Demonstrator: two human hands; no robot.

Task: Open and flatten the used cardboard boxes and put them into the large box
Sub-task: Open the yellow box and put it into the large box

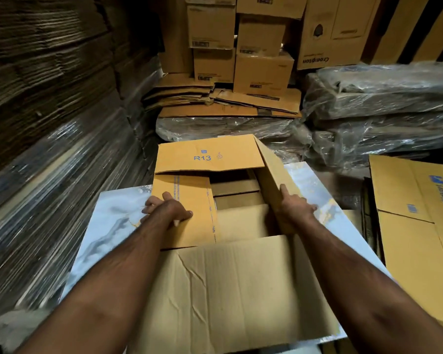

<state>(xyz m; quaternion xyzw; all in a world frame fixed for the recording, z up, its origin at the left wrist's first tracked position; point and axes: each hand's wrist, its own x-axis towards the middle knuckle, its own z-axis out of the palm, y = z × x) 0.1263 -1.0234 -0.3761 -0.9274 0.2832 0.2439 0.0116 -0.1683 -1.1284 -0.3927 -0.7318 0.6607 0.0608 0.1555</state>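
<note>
From the head view, an open cardboard box (223, 226) sits on a pale marbled surface (113, 221), its flaps spread out. The far flap (207, 155) carries a blue "R13" print; the near flap (235, 290) is creased and folds toward the person. The left hand (165, 209) grips the left flap (187, 213), fingers curled over its outer edge and thumb pressed on top. The right hand (296, 208) holds the right flap (273, 185) — thumb on the inner face, fingers wrapped behind — and that flap stands tilted upward. Inside the box, brown cardboard layers (237, 198) lie flat. To the right, a flattened box (420, 221) with blue print lies beside the surface. Behind, stacked cartons (241, 42) rest on flattened sheets (228, 103) and plastic-wrapped bundles (381, 108). Wrapped cardboard stacks (49, 111) wall the left side.
</note>
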